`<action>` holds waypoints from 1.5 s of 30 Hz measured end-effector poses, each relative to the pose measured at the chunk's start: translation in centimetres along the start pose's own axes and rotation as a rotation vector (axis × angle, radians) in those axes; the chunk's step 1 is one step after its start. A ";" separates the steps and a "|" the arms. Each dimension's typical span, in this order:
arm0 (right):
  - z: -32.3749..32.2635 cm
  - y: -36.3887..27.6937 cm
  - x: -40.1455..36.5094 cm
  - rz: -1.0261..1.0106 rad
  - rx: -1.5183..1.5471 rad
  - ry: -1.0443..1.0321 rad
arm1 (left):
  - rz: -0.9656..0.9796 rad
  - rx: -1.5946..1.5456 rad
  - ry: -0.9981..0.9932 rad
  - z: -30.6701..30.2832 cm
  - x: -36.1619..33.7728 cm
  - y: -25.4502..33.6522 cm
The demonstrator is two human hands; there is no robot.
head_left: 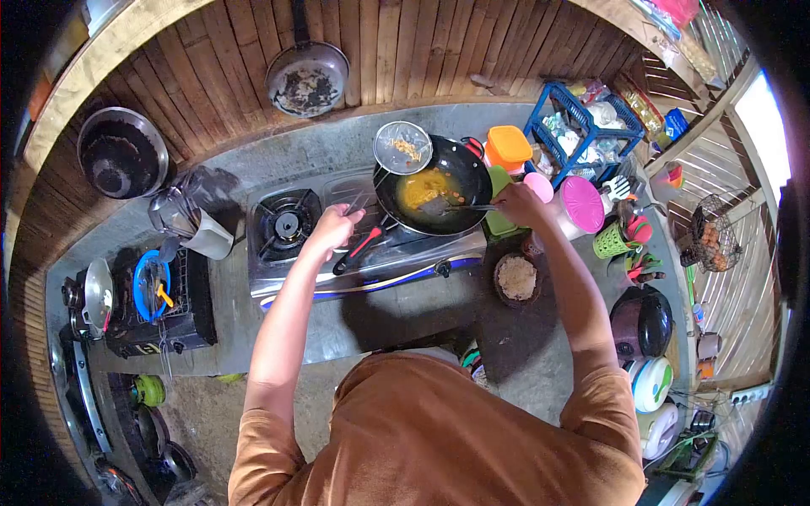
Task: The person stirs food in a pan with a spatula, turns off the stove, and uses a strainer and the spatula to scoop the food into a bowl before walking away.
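Observation:
My left hand [337,226] is closed around the handle of a round mesh strainer [392,158], which holds some golden-brown bits over the left rim of a black wok [472,177]. Yellow oil with a few orange pieces [426,187] lies in the wok. The wok sits on the right side of a steel gas stove [337,274]. My right hand [516,207] grips the handle of a spatula [434,206], its dark blade in the oil. A bowl of pale, crumbly food [516,278] stands below my right hand.
An unused burner [288,225] is at the stove's left, and a red-handled utensil [366,243] lies between the burners. Orange [508,147] and pink-lidded containers [582,205] and a blue rack [582,135] stand right. A blue basin [153,287] is far left.

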State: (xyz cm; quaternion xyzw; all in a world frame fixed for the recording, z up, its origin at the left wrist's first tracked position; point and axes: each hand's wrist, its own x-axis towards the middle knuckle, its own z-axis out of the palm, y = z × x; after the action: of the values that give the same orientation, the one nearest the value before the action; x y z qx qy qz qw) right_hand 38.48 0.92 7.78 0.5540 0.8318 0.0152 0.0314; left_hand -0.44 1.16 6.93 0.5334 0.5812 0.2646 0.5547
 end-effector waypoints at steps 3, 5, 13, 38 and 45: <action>1.2 -0.9 -0.4 -0.041 -0.018 0.123 | -0.008 0.011 0.013 0.0 -0.3 0.3; 1.6 -1.6 0.0 -0.034 0.012 0.167 | -0.013 0.019 0.014 -0.2 -0.3 0.3; 4.5 -3.2 1.6 0.350 0.461 0.187 | -0.018 -0.059 -0.065 -0.2 -0.1 0.0; -5.2 -4.5 -4.3 0.480 0.332 0.454 | -0.022 -0.078 -0.117 2.0 1.2 0.2; -3.5 -5.3 -5.0 0.231 -0.040 0.615 | -0.056 -0.105 -0.200 2.7 1.6 0.1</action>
State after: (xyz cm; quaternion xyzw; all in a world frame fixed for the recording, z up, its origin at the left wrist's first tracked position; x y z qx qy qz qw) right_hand 35.24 -5.68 11.09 0.6133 0.7337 0.2014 -0.2123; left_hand 2.40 1.86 5.82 0.5110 0.5227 0.2245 0.6444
